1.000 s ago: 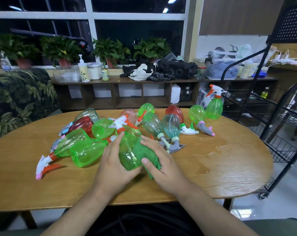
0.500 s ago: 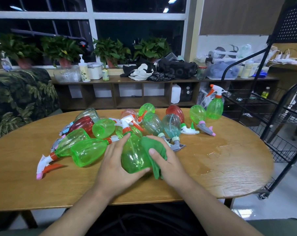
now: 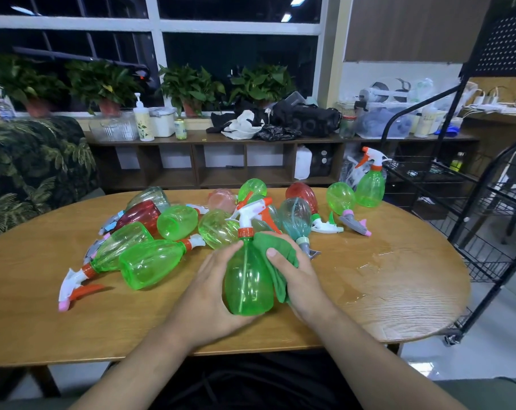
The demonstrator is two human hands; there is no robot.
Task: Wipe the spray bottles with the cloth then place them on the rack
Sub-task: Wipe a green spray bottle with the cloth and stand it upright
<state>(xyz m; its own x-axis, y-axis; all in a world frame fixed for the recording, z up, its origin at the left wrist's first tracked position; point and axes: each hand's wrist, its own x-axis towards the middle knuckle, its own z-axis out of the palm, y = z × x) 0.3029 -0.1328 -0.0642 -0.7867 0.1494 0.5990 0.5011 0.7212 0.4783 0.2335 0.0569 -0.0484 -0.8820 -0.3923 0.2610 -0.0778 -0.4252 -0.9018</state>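
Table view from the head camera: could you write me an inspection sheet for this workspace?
Surface: wooden table, wet patch at right.
Job's things: green spray bottle held roughly upright; green cloth against it; pile of bottles lying behind; one upright bottle far right; black wire rack right of table.
Clutter: bags, containers on low shelf.
Hands: left hand grips bottle; right hand holds cloth on it.
Cables: white cables on far-right desk.
Surroundings: potted plants at window, leaf-print sofa.
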